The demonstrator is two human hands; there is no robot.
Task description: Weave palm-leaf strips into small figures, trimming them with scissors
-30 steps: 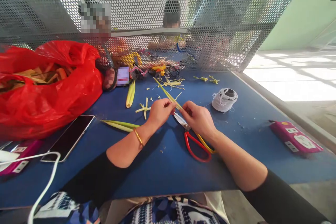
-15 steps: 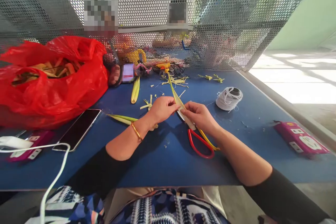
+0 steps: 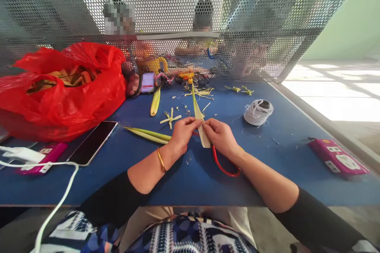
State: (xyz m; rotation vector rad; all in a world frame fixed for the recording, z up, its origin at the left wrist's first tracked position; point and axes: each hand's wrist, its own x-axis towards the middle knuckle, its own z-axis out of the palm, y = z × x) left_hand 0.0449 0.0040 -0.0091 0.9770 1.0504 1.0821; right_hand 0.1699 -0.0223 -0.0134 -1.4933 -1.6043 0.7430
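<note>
A pale green leaf strip (image 3: 204, 136), wide at its near end and narrow at the far end, runs away from me over the blue table. My left hand (image 3: 185, 131) pinches its left edge between thumb and fingers. On its right edge my right hand (image 3: 220, 133) has a like pinch, close beside the left. Scissors with red handles (image 3: 227, 172) lie under my right hand, their blades mostly hidden. Left of my left hand rest long green leaves (image 3: 148, 135) and a knotted leaf cross (image 3: 170, 118).
A red plastic bag (image 3: 107, 87) of leaf pieces and a phone (image 3: 93, 142) lie left. A white thread spool (image 3: 258, 112) and a magenta power strip (image 3: 338, 156) are right. Behind a perforated metal screen (image 3: 166, 4) sit people.
Both hands have come slightly nearer to me, and the strip's wide end now hangs more upright, its flat face toward me. The leaf cross shows more fully.
</note>
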